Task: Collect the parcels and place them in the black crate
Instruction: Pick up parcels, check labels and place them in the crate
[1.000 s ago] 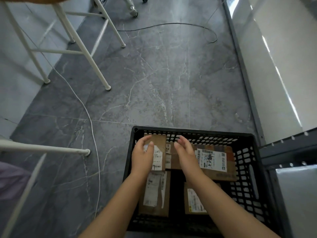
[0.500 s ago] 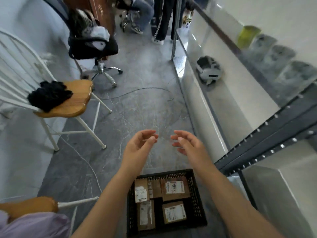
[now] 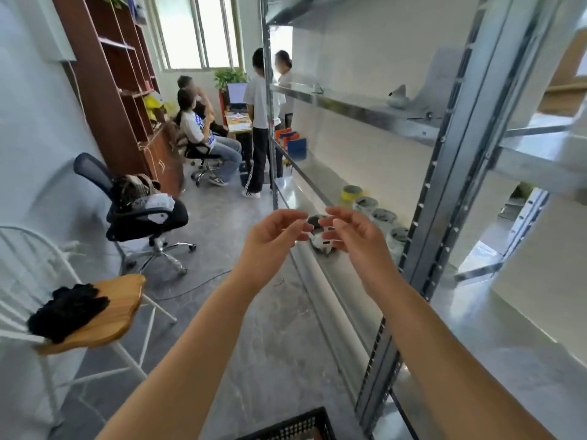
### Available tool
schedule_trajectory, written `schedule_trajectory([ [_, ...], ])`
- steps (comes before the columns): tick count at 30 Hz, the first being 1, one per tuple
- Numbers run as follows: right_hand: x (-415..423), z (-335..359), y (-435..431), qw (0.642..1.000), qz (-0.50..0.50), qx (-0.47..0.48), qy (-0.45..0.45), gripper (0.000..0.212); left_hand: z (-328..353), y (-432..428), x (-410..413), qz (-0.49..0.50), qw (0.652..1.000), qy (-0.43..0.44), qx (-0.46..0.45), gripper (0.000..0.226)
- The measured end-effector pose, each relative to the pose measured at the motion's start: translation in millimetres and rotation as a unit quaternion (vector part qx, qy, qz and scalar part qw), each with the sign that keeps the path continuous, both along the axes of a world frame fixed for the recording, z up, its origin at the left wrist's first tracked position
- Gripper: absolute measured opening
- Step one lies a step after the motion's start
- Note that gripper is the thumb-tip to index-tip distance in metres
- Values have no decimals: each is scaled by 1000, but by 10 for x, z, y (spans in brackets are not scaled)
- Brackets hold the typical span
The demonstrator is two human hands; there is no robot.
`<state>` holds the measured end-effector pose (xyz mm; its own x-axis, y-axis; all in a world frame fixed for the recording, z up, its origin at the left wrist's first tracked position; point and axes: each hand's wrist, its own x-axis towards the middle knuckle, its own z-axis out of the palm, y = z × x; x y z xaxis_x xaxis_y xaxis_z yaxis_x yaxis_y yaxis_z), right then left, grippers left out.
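Grey stone floor point(image 3: 270, 328) underfoot, smooth and shiny, with thin pale veins. Right at the bottom edge, only the far rim of the black crate point(image 3: 286, 428), hard plastic with a grid of small holes. Looked into from above a second ago, with flat brown card parcels inside under both hands; now slipped almost out of sight, parcels not to be seen at all. Lifted up and away from it since then: left hand point(image 3: 270, 239) and right hand point(image 3: 352, 236), both empty, fingers softly bent, tips close but not touching. Likely meaning: one load down, more parcels to hunt for. Off to the left, a wooden seat point(image 3: 104, 315) on thin white legs, rounded at the edge, with a fuzzy black cloth point(image 3: 68, 309) on it. To the right, a tall metal rack point(image 3: 444, 185), grey and shiny, rows of holes up its posts. Just behind the hands on a low shelf, a small round white thing point(image 3: 320, 246), then a row of round jars point(image 3: 365, 204). Farther off, a black office chair point(image 3: 149, 217) on wheels, a dark red-brown bookcase point(image 3: 120, 90), and people point(image 3: 260, 122) by a bright window
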<state>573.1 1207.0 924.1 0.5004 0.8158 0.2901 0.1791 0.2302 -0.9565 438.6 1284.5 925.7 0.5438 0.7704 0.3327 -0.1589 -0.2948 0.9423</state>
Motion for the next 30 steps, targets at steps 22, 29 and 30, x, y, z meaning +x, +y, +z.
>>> schedule_trajectory([
  [22,-547,328,62,998,-18,58,-14,26,381,106,-491,10,998,-38,49,19],
  [29,-636,129,-263,985,-167,34,9,23,202,118,-283,-131,990,-53,8,17],
  [30,-654,106,-344,983,-183,31,6,24,165,88,-231,-150,987,-54,2,17],
])
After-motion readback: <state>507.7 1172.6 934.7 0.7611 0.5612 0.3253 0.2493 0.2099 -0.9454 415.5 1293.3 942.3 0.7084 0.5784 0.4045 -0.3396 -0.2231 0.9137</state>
